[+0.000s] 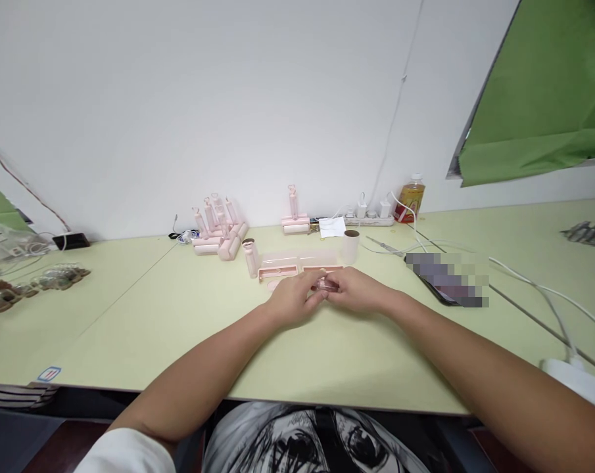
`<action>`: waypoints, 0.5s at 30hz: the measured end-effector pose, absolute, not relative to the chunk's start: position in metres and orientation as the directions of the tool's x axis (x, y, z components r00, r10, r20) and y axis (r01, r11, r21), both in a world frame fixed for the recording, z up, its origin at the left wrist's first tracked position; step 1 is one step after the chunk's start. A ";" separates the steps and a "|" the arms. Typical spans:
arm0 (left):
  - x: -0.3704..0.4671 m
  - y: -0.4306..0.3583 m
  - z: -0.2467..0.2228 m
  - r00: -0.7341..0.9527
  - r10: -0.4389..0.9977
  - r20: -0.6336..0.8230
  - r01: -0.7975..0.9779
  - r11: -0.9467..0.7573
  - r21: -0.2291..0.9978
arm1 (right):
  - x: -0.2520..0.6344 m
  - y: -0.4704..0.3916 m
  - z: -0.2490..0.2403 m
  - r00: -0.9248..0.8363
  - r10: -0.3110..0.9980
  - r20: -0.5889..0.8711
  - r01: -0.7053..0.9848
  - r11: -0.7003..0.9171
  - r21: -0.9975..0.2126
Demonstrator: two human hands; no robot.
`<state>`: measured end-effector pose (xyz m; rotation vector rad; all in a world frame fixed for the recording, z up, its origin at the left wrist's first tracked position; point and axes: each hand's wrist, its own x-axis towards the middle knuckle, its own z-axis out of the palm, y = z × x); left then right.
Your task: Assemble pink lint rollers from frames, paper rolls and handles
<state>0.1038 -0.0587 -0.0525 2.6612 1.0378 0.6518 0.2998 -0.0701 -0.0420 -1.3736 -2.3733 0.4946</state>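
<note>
Over the middle of the table, my left hand (293,301) and my right hand (359,289) meet around a small, shiny pinkish piece (327,284). The fingers of both hands are closed on it, and part of it is hidden by them. Just behind my hands lie two shallow pink trays, the left one (278,271) and the right one (323,269). Clear plastic covers (318,257) sit behind the trays. A pink tube (250,257) stands at the left, and a whitish cylinder (350,247) with a dark top stands at the right.
Pink roller-like items (221,230) are grouped near the wall, with another (296,220) to their right. Further right are a power strip (371,221), a bottle (410,199), a phone (442,279) and white cables. Small glassy parts (55,276) lie far left.
</note>
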 end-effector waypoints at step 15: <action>0.080 -0.032 -0.037 0.401 0.826 0.396 0.753 -0.544 0.370 | 0.310 -0.060 -0.037 -0.204 0.965 0.166 0.522 0.251 -0.815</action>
